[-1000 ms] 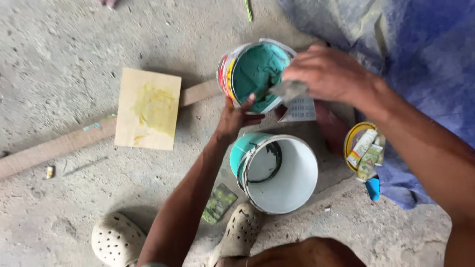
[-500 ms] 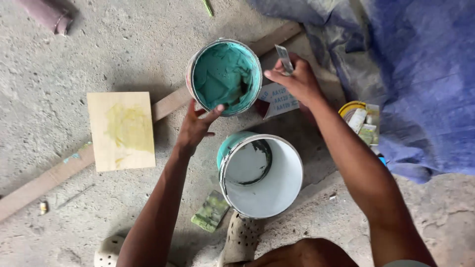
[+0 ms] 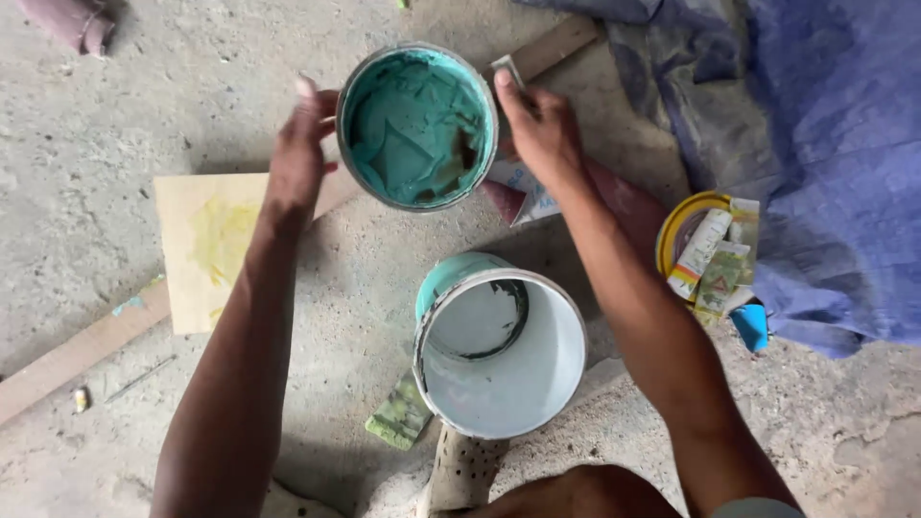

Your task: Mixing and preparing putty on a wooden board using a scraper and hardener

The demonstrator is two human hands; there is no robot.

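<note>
Round metal tin of thick teal paste [image 3: 417,127] sits on the concrete floor [image 3: 115,96], still mostly full. Left hand [image 3: 299,153] hovers open beside its rim; right hand [image 3: 537,129] grips a small metal scraper [image 3: 506,69]. White plastic bucket [image 3: 504,353] lies nearby, nearly empty.

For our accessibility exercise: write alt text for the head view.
Two hands flank a can of teal paste on a concrete floor: left hand beside it, right hand holding a scraper. A white bucket sits below.
</note>
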